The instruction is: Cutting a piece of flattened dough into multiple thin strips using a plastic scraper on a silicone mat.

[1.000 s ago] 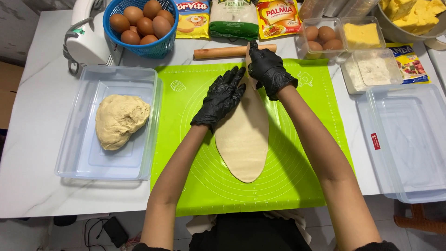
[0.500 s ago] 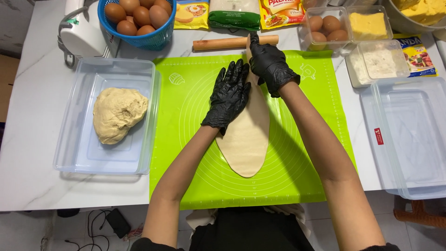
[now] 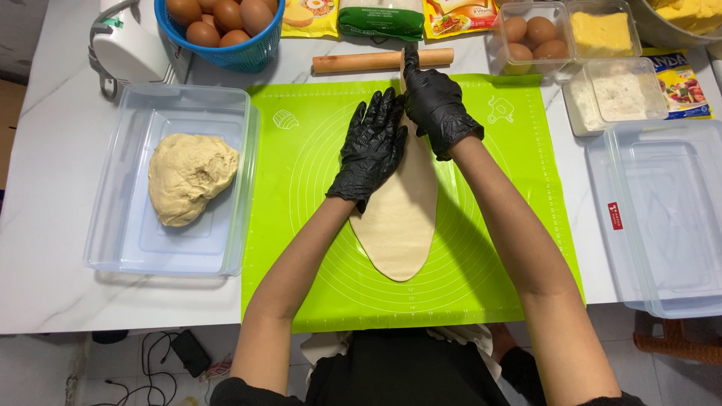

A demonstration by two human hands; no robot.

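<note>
A long flat oval of pale dough (image 3: 400, 225) lies on the green silicone mat (image 3: 301, 225). My left hand (image 3: 371, 145), in a black glove, rests flat with fingers spread on the dough's upper left part. In a matching black glove, my right hand (image 3: 436, 105) presses on the dough's far end, one finger pointing up toward the wooden rolling pin (image 3: 380, 59), which lies just beyond the mat. The dough's far end is hidden under both hands.
A clear tub (image 3: 113, 225) on the left holds a dough lump (image 3: 190, 177). Behind are a blue egg basket (image 3: 256, 51), a white mixer (image 3: 131, 45), packets, and small tubs of eggs (image 3: 526, 37), butter (image 3: 602, 31) and flour (image 3: 613, 94). Empty clear tubs (image 3: 665, 218) stand right.
My left hand has slid a little toward the far end of the dough, closer to the right hand. The dough strip looks about the same.
</note>
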